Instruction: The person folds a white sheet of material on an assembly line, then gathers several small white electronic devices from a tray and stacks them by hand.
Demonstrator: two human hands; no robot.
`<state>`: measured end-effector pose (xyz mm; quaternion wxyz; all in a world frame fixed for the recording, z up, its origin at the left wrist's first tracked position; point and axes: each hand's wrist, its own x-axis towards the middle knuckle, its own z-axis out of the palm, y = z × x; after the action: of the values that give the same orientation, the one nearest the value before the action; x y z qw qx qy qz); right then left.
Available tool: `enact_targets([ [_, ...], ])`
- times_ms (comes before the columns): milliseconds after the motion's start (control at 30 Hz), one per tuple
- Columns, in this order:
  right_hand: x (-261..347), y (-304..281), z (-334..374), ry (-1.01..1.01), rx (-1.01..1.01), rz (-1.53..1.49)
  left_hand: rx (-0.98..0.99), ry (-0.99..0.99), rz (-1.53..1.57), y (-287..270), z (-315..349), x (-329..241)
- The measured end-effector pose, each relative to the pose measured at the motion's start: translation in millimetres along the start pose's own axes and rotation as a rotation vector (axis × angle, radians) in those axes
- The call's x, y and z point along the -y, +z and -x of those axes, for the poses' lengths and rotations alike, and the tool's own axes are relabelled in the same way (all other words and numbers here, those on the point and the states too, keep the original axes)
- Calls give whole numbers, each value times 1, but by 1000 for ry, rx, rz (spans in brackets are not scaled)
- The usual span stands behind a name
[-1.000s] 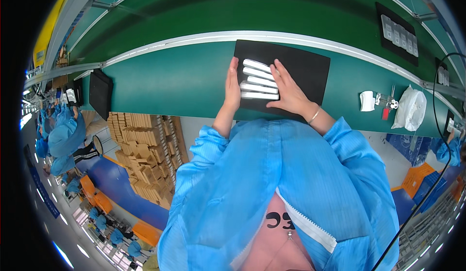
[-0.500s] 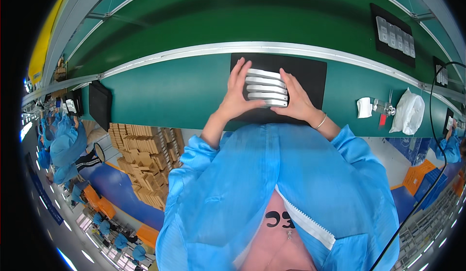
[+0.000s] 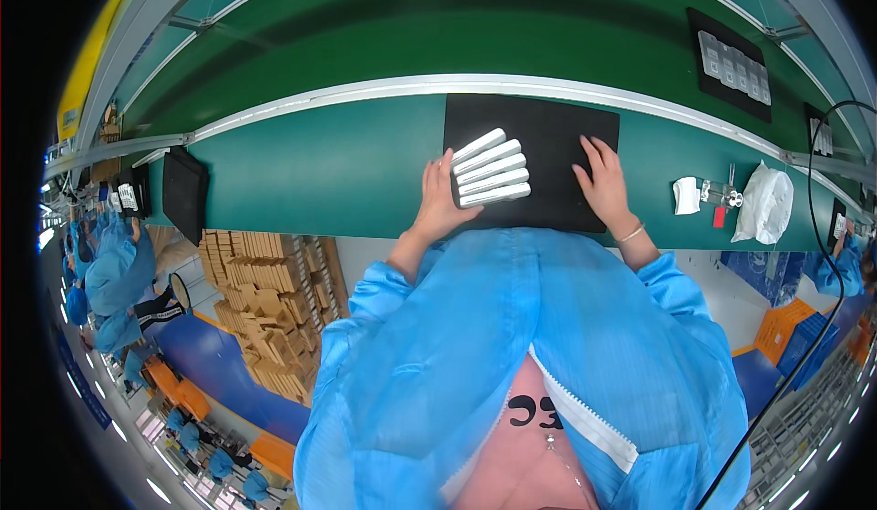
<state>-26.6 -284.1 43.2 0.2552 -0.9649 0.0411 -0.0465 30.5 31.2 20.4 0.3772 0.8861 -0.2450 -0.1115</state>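
Observation:
Several flat silver-white pieces with rounded ends stand side by side over a black mat, fanned apart at their far right ends. My left hand grips their left ends, with its fingers along the far side and its thumb at the near side. What kind of parts they are, I cannot make out. My right hand is apart from them, at the right part of the mat, holding nothing, its fingers spread and bent a little.
On the green bench to the right lie a white pad, a small metal fixture with a red tag and a white plastic bag. A black tray of clear parts sits beyond the rail. Cardboard pieces are stacked at left below the bench.
My right hand has let go of the silver pieces and moved right. In my left hand the pieces have turned and fanned out, their right ends now spread.

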Motion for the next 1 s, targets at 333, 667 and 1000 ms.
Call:
enact_targets([
  [333,37,9,29,302,515,-404,-327,-272,192,41,4,-51],
  [667,23,34,29,649,194,-980,-361,-148,291,56,-13,-72],
  [1000,-2,-4,32,-55,-82,71,-347,-5,-279,24,-24,-36],
])
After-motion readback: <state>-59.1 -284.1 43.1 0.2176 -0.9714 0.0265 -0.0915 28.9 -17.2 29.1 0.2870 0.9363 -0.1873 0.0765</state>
